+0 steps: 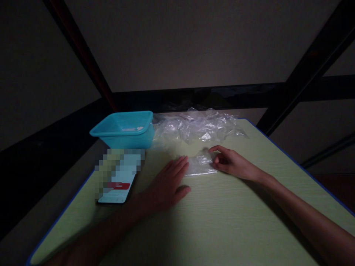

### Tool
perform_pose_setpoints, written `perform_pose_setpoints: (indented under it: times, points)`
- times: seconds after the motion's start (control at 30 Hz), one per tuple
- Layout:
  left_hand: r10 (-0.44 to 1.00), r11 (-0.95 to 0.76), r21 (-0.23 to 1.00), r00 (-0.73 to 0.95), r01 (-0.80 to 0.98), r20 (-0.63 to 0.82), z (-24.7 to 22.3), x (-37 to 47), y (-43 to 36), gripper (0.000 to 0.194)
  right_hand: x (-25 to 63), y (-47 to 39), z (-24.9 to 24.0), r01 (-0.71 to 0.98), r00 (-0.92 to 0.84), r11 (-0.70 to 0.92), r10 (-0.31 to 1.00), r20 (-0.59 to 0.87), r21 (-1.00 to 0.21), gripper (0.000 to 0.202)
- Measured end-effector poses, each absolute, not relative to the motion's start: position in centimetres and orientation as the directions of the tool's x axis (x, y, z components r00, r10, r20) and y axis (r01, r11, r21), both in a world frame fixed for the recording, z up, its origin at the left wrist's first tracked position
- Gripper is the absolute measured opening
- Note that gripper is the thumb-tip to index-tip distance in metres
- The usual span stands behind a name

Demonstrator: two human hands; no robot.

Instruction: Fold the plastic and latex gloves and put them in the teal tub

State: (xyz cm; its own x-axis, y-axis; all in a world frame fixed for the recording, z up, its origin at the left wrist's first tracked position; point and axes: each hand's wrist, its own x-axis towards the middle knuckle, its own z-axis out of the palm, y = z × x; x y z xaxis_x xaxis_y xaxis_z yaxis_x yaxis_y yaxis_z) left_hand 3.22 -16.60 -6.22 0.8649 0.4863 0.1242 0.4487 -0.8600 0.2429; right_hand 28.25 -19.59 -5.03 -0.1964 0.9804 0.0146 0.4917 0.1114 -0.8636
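A clear plastic bag (200,166), flattened and folded with a straight near edge, lies on the pale green table (222,221). My left hand (169,183) rests flat with fingers stretched out, its fingertips on the bag's left end. At the right end, my right hand (229,162) has its fingers curled, with the index finger and thumb at the bag's edge, pinching it. Behind both hands, a heap of crumpled clear plastic bags (205,127) spreads along the table's far edge.
A turquoise plastic basket (126,139) stands at the far left, with something clear inside. Nearer, a phone (119,181) with a lit, partly pixelated screen lies left of my left hand. The table has a blue edge; a wall rises behind it.
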Motion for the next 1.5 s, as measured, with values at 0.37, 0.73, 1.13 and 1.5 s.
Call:
perform_pose_setpoints:
  times: [0.37, 0.73, 1.13, 1.5]
  points:
    - [0.504, -0.857, 0.132, 0.864, 0.499, 0.006, -6.1, 3.5, -16.8, 0.06, 30.2, -19.9, -4.1, 0.44, -0.273, 0.072, 0.96, -0.057, -0.895, 0.041]
    - [0.507, -0.855, 0.126, 0.862, 0.503, -0.008, -6.1, 3.6, -16.7, 0.062, 31.2, -20.1, -3.9, 0.648, -0.247, 0.099, 0.965, -0.085, -0.755, 0.036]
    - [0.475, -0.875, 0.117, 0.88, 0.47, 0.02, -6.3, 3.6, -16.8, 0.057, 24.0, -21.8, -4.4, 0.872, -0.369, 0.448, 0.866, 0.338, -0.196, 0.037]
    - [0.455, -0.887, 0.108, 0.889, 0.448, 0.048, -6.5, 3.5, -16.5, 0.054, 22.8, -21.8, -6.5, 0.929, -0.35, 0.359, 0.931, 0.103, -0.085, 0.071]
